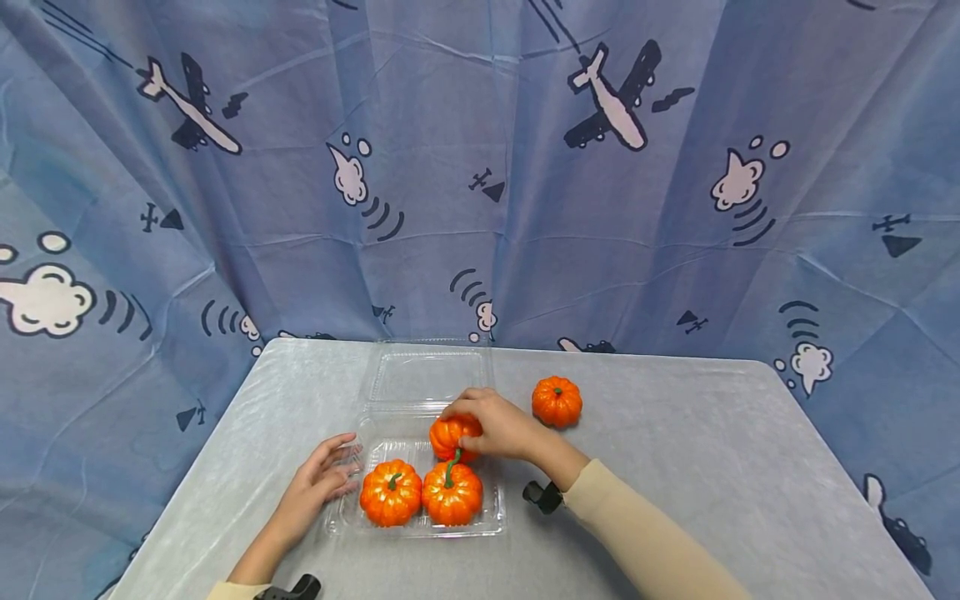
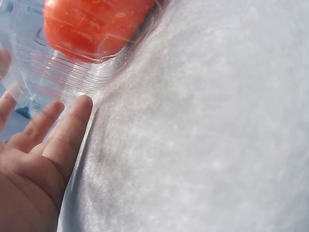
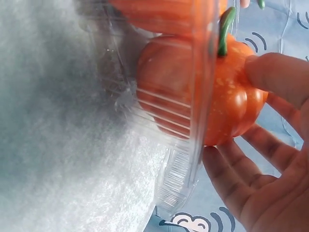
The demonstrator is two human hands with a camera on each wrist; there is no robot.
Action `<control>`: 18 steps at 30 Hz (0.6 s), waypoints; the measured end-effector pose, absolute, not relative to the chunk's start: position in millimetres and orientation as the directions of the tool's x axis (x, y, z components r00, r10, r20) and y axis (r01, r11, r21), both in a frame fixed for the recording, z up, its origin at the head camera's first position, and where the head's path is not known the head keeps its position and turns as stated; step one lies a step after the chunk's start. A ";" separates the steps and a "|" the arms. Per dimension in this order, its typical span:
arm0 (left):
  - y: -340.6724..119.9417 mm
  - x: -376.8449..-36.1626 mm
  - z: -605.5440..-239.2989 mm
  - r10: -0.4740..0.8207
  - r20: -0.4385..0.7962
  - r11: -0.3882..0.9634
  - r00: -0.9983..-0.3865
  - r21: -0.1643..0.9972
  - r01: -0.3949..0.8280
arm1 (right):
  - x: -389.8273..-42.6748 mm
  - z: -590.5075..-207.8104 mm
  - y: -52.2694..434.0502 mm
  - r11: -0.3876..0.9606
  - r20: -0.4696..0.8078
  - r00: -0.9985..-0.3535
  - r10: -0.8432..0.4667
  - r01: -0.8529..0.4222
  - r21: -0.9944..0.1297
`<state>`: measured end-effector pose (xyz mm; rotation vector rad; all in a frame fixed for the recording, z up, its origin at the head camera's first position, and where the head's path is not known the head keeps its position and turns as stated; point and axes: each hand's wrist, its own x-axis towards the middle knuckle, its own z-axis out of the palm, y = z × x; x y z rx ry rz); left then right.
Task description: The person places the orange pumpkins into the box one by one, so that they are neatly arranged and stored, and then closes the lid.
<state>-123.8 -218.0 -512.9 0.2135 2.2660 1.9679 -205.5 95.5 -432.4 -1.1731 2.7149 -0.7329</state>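
A clear plastic clamshell box (image 1: 495,528) lies with its lid folded back on the table. Two small orange pumpkins, a left one (image 1: 390,493) and a right one (image 1: 452,495), sit side by side in its near half. My right hand (image 1: 498,423) grips a third pumpkin (image 3: 234,104) at the box's far right corner, thumb on one side and fingers on the other. In the right wrist view this pumpkin is partly behind the clear wall. At the box's left side is my left hand (image 1: 315,483), its extended fingers (image 2: 72,130) by the ribbed wall.
Another orange pumpkin (image 1: 557,402) stands on the table to the right of the box's lid (image 1: 429,375). A pale cloth covers the table (image 1: 675,467). Behind the table's far edge hangs a blue curtain (image 1: 450,167) printed with planes and clouds.
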 end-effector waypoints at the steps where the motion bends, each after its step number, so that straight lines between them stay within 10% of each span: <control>1: -217.9 -123.8 -512.9 0.192 -0.009 0.138 -0.981 0.990 0.018 | -205.3 -432.7 95.7 0.589 0.103 -0.701 -0.706 -0.661 -0.465; 18: -219.8 -124.3 -514.9 0.210 0.007 0.119 -0.978 0.992 0.032 | -201.0 -421.4 111.9 0.603 0.114 -0.764 -0.635 -0.583 -0.544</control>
